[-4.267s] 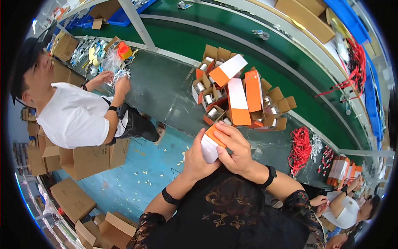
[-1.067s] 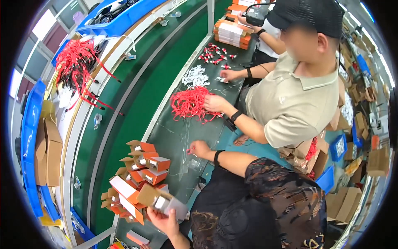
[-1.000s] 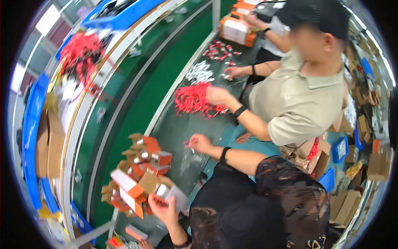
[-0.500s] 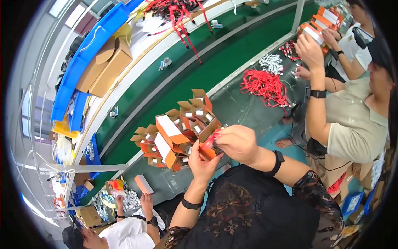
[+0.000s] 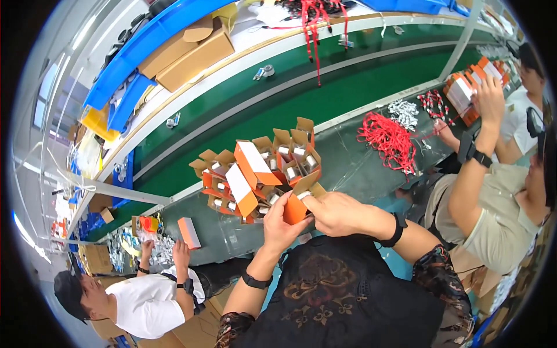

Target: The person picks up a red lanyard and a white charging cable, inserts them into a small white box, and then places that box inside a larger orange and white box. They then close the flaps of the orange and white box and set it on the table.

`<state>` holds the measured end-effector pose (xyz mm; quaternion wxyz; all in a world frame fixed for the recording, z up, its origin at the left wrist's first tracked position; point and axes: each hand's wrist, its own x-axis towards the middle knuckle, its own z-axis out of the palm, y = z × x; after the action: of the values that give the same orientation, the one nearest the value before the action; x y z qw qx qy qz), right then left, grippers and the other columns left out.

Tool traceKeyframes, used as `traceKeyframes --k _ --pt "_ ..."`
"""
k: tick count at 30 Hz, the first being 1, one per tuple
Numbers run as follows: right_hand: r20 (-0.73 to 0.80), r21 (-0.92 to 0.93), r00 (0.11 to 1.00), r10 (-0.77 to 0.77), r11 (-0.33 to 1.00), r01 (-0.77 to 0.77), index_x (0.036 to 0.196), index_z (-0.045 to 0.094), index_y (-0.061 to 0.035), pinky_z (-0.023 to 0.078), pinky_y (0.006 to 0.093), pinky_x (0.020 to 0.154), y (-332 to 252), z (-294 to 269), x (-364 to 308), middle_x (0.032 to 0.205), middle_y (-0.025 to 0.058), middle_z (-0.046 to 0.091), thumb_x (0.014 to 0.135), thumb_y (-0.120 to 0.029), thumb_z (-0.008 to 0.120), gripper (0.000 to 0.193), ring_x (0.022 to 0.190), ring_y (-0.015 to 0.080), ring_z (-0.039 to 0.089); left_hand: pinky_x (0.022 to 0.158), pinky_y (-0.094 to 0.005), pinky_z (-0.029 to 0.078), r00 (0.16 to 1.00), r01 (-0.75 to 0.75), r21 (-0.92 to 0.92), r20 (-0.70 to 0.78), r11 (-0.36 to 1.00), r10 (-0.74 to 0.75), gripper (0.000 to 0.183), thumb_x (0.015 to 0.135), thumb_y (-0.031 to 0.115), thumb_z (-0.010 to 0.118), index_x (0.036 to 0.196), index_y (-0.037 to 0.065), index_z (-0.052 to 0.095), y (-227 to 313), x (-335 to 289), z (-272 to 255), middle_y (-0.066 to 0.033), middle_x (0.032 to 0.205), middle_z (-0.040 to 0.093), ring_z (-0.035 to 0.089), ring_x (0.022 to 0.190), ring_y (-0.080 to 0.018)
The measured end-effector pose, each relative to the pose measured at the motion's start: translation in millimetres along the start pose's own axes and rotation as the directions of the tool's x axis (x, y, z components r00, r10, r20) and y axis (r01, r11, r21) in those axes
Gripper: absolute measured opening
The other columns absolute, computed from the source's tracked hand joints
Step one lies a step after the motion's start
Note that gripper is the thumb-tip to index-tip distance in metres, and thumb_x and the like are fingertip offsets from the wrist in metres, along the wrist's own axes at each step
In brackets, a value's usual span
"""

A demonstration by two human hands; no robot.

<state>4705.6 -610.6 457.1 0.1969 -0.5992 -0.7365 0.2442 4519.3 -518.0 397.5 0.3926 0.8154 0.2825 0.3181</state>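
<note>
My left hand (image 5: 281, 228) is wrapped round a small orange box (image 5: 296, 210) whose brown cardboard flaps stand up. At its mouth, the fingers of my right hand (image 5: 342, 213) are bent and closed. Whatever they pinch or push in is hidden by the fingers and flap. Just beyond stands a cluster of open orange boxes (image 5: 313, 139), with white-topped items inside several of them. Across the cluster lie two white-and-orange boxes (image 5: 253, 162) with white faces up.
Red straps (image 5: 386, 142) and silvery small parts (image 5: 403, 113) lie on the dark worktop (image 5: 342, 159) to the right. Behind runs a green conveyor belt (image 5: 226, 116). Co-workers sit left (image 5: 145, 301) and right (image 5: 487, 214); an orange-and-white box (image 5: 188, 232) lies at the left.
The red strap-like item in my right fingers has gone from sight, and those fingers are now down at the box mouth. The view has swung, shifting the surroundings.
</note>
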Motion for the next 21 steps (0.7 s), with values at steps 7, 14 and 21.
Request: traceKeyframes --k 7,14,21 --pt "-0.463 -0.201 0.819 -0.338 0.940 0.275 0.104 0.059 -0.0043 0.047 0.0397 0.069 -5 14 2 0.089 0.0064 0.063 0.074 -0.006 0.065 0.031 0.082 0.0292 0.064 0.096 -0.0348 0.052 0.982 0.077 -0.465 -0.116 0.882 -0.147 0.084 0.071 0.010 0.090 0.138 -0.003 0.041 6 -5 12 -0.0138 0.124 0.066 0.065 0.112 -0.0212" --pt "-0.196 -0.173 0.980 -0.039 0.985 0.005 0.107 0.062 -0.0071 0.042 0.0398 0.072 -19 -9 0 0.092 0.0050 0.065 0.075 -0.008 0.067 0.032 0.085 0.0248 0.061 0.088 -0.0411 0.056 0.899 -0.408 0.190 -0.089 0.893 0.429 0.086 0.063 0.007 0.090 0.134 0.002 0.042 8 14 -4 -0.0201 0.127 0.064 0.068 0.106 -0.0362" --pt "-0.613 -0.231 0.737 -0.284 0.957 0.177 0.107 0.067 -0.0044 0.049 0.0376 0.075 -13 -18 -16 0.106 0.0101 0.065 0.077 -0.014 0.078 0.034 0.090 0.0270 0.065 0.093 -0.0390 0.053 0.960 -0.176 -0.241 -0.255 0.954 0.113 0.080 0.072 0.008 0.089 0.135 0.005 0.041 5 3 22 -0.0186 0.121 0.060 0.065 0.108 -0.0287"
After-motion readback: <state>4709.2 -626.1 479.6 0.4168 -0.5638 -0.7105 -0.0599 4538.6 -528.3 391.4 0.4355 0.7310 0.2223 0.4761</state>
